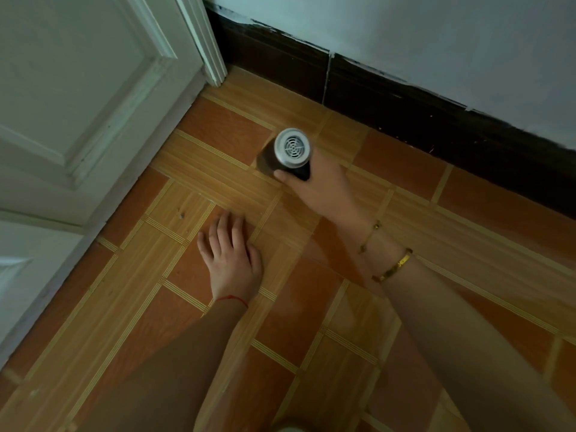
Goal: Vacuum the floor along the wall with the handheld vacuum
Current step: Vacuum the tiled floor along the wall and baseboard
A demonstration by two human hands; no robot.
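My right hand grips the handheld vacuum, a dark cylinder whose silver vented rear cap faces the camera. The vacuum points down at the tiled floor, a short way out from the dark baseboard under the pale wall. Its nozzle end is hidden behind the body. My left hand rests flat on the floor, fingers spread, nearer to me and to the left of the vacuum.
A white panelled door and its frame stand on the left, meeting the baseboard in the corner. A small speck of debris lies on a tile ahead of my left hand. Orange and wood-pattern tiles fill the foreground.
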